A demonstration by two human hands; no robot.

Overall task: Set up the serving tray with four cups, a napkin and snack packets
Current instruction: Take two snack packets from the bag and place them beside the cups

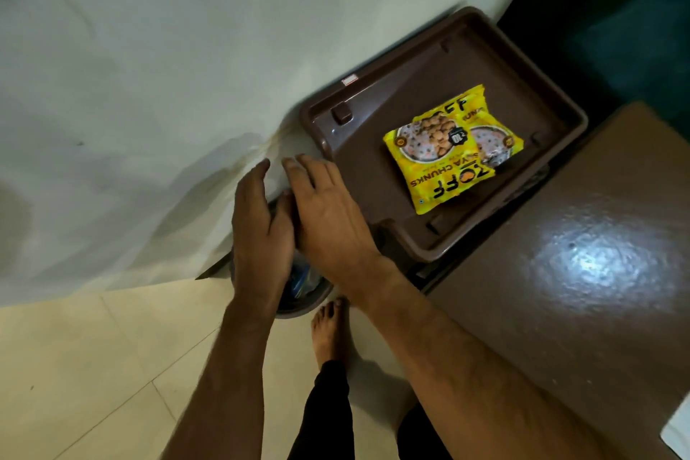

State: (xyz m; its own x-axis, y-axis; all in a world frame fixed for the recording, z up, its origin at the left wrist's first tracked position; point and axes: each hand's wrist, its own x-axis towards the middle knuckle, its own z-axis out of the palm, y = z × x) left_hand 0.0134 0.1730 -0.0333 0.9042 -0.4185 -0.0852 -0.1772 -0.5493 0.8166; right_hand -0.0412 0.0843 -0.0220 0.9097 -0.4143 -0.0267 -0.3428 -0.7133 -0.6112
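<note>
Loading of the brown rectangular moulded-plastic serving tray (496, 60) appears to be at an early stage. Two glossy yellow foil snack packets (448, 153), flat and crinkled and printed with bowls of soya chunks, lie overlapping inside the tray toward its 3 o'clock side; no cup and no napkin shows on it. The tray has a raised rolled rim and rounded corners, and it sits at about 1 o'clock from the hands, partly over a white cloth-covered surface (149, 67) with soft creases and a faint stain.

Both hands meet just off the tray's 8 o'clock corner. The left hand (261, 231) is seen edge-on, fingers straight and together. The right hand (328, 213) lies palm-down, fingers extended and slightly spread, touching the left; whether anything is held between them cannot be told.

At 4 o'clock stands a dark brown textured box top (597, 273) with a glare spot. Below, a cream tiled floor (93, 366) and a bare foot (330, 332).

The next move probably calls for fetching the cups and napkin, none of them in view.
</note>
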